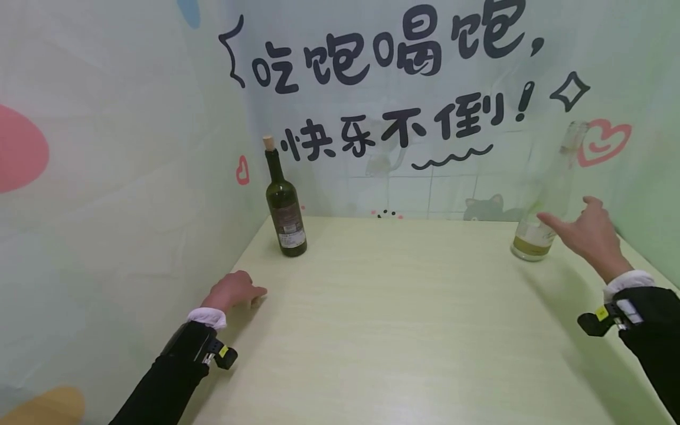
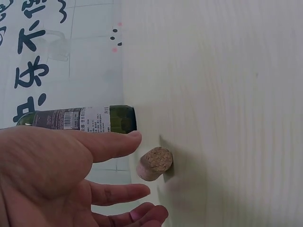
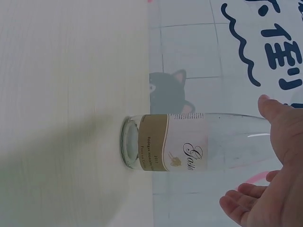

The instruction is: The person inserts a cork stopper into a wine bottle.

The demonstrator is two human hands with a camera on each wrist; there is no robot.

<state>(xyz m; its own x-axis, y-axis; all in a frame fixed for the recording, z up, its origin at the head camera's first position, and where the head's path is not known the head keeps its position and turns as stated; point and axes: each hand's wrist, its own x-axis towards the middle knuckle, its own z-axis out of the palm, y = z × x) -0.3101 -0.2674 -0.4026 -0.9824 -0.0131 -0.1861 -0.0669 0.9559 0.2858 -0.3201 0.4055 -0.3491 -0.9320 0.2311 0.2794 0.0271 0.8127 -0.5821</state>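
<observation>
My left hand (image 1: 229, 291) hovers low at the left of the table, thumb and fingers spread. Between them, in the left wrist view, a loose cork (image 2: 158, 161) stands on the tabletop with a visible gap to the thumb. Beyond that hand is an upright dark green wine bottle (image 1: 285, 215) with a cork stopper (image 1: 268, 143) in its neck. At the right, my right hand (image 1: 592, 236) reaches beside an upright clear glass bottle (image 1: 535, 233) with a white and gold label. Thumb and fingers there are parted around the bottle's upper body; contact cannot be made out.
The pale wooden table (image 1: 404, 307) runs back to a printed curtain (image 1: 340, 189) with large dark lettering. More curtain hangs along the left and right sides, close to both forearms. Small cameras are strapped to both wrists.
</observation>
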